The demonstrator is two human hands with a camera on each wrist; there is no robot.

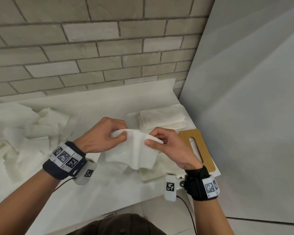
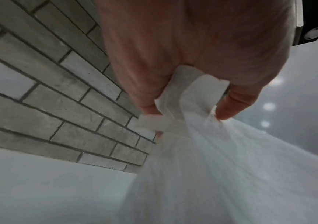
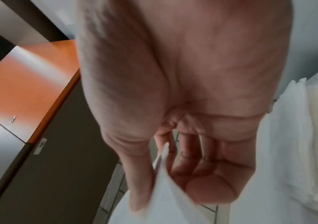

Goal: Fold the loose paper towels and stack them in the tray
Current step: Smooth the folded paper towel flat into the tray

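Both hands are raised above the counter (image 1: pixel 109 192) with a single paper towel (image 1: pixel 134 150) stretched between them. The left hand (image 1: pixel 102 133) has its knuckles up and its fingers curled, its grip grasping the towel's upper left corner; the left wrist view shows the sheet bunched between thumb and fingertips (image 2: pixel 230 109). The right hand (image 1: pixel 170 146) pinches the upper right corner between thumb and forefinger, the other fingers loosely curled behind; in the right wrist view the sheet's edge runs between thumb and fingers (image 3: pixel 202 174). The towel hangs down from both grips, creased, its lower edge over the near end of the tray (image 1: pixel 148 176).

The white tray lies on the counter at the right, and a stack of folded paper towels (image 1: pixel 163 119) sits in its far part. Just beside it to the right lies a tan board with a slot (image 1: pixel 195 146). A heap of loose paper towels (image 1: pixel 24 133) covers the counter's left side, well apart from the tray. A grey brick wall (image 1: pixel 92 48) rises behind the counter, and a pale panel (image 1: pixel 253 99) stands at the right. Both wrists wear black bands with square black-and-white markers (image 1: pixel 64 156); no writing can be read.
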